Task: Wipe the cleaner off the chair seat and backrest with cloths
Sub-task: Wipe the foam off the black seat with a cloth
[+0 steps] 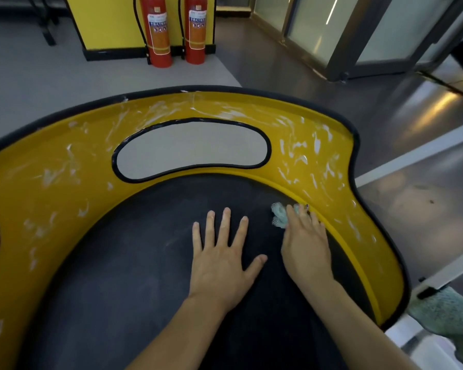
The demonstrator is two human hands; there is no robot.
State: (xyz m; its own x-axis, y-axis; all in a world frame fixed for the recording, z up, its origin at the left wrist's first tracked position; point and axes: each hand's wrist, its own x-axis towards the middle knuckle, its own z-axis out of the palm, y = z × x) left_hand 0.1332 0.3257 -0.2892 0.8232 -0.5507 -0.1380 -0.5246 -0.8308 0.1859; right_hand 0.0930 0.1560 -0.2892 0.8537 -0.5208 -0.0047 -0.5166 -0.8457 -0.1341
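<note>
My left hand (225, 260) lies flat and open, fingers spread, on the dark chair seat (134, 263). My right hand (306, 244) presses a bunched pale-green cloth (278, 216) with mostly straight fingers into the seam where the seat meets the yellow backrest (51, 182). The cloth shows just beyond the fingertips, at about 11 o'clock from that hand. The backrest wraps the seat in a long arc from roughly 8 o'clock, over the top at 12, and down to 4 o'clock, with an oval cutout (190, 148) at 12. White streaks of cleaner (300, 153) cover the whole band. The heaviest patch sits at about 1 o'clock from the right hand, and the band there runs from 12 down toward 5. The right hand is plainly the nearer one, already touching the rim, so I judge the next stroke belongs to it, up and outward along that curve. The seat looks largely wiped. A second green cloth (447, 313) lies off the chair at 4 o'clock.
</note>
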